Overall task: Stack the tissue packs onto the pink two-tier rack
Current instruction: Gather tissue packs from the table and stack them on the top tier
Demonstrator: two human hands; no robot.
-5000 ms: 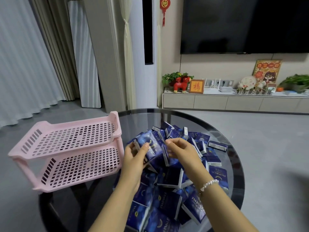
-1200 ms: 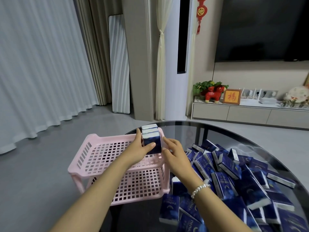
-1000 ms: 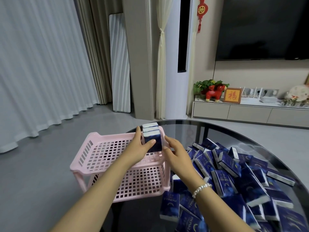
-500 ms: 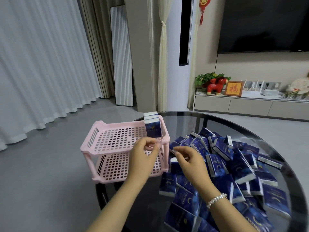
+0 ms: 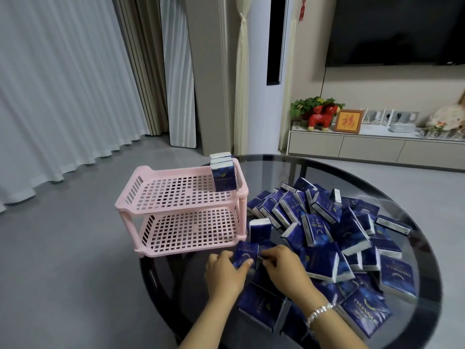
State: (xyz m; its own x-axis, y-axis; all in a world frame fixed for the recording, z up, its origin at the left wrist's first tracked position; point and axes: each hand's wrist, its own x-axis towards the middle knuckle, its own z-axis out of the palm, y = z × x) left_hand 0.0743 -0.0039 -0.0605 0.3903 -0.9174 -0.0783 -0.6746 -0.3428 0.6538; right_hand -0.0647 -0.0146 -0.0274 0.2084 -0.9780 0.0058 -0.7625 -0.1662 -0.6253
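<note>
The pink two-tier rack (image 5: 141, 206) stands on the left part of the round dark glass table (image 5: 425, 250). A short row of blue tissue packs (image 5: 223, 177) stands upright in the far right corner of its top tier. The lower tier holds nothing. A big heap of blue tissue packs (image 5: 324, 238) covers the table to the right of the rack. At the heap's near left edge my left hand (image 5: 224, 272) grips one blue pack (image 5: 245, 253). My right hand (image 5: 284, 267) touches that same pack from the right, its fingers curled over packs beneath.
The table's near left rim (image 5: 148, 268) lies just below the rack, with grey floor beyond it. A low cabinet (image 5: 352, 147) with ornaments and a wall television stand far behind. Curtains hang at the left.
Both hands let go of the packs set upright on the top tier and dropped back to the heap's near edge. My left hand has taken hold of another pack there.
</note>
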